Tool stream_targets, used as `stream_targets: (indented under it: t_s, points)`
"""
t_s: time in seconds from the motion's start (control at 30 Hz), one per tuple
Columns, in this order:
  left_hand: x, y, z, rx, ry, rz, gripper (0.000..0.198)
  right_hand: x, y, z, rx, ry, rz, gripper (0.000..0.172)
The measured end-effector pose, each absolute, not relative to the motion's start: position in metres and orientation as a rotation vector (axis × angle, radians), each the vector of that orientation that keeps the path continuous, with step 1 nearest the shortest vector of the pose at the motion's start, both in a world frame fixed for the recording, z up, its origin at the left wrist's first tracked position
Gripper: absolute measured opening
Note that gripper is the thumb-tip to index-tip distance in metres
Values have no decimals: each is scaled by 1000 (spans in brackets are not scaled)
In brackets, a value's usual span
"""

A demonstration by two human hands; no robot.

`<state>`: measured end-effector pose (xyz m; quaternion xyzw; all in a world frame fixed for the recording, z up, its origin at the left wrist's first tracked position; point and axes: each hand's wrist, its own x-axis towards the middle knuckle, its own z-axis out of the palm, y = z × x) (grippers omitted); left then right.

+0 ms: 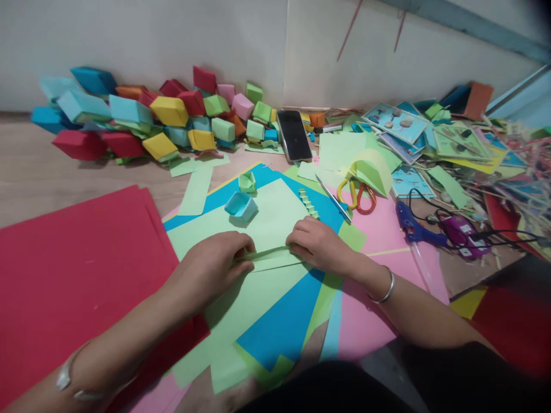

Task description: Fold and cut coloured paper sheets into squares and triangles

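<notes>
My left hand [210, 267] and my right hand [316, 244] pinch the two ends of a narrow folded strip of light green paper [269, 253]. The strip lies on a light green sheet [275, 215] on top of blue, pink and green sheets. Both hands have their fingers closed on the strip. A small light blue paper box [241, 205] and a small green folded box [247, 182] sit just beyond the hands. A green zigzag-folded strip [309, 202] lies next to my right hand.
Red paper sheets [73, 269] cover the floor at left. A heap of coloured paper boxes [146, 117] lines the wall. A phone [294, 135], scissors [357, 195], a blue glue gun [415, 229] and scattered cards [430, 137] lie at the right.
</notes>
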<state>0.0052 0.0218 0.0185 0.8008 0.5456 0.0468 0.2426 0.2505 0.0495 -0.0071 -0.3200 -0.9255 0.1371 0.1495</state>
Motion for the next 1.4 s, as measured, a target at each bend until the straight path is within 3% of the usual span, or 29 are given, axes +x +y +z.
stream_targets:
  t_s: [0.17,0.33,0.43,0.6,1.07,1.4]
  points:
    - [4,21,18,2299,1431,122,13,251,45,4,-782,-2676,443,17]
    - [7,15,23,2470,1441,-54,22,250,38,12,-723,-2885,167,11]
    - [12,7,31,2578,1419,-201,24,247,33,12,-685,-2887,0,21]
    - [22,-6,37,2746,1408,-101,24,244,31,11,-746,-2787,-74,27]
    - [21,1,13,2968,1318,128,47,245,38,13,-1231,-2268,964,10]
    - [19,3,13,3064,1247,568,28,245,44,21,-1311,-2022,1291,9]
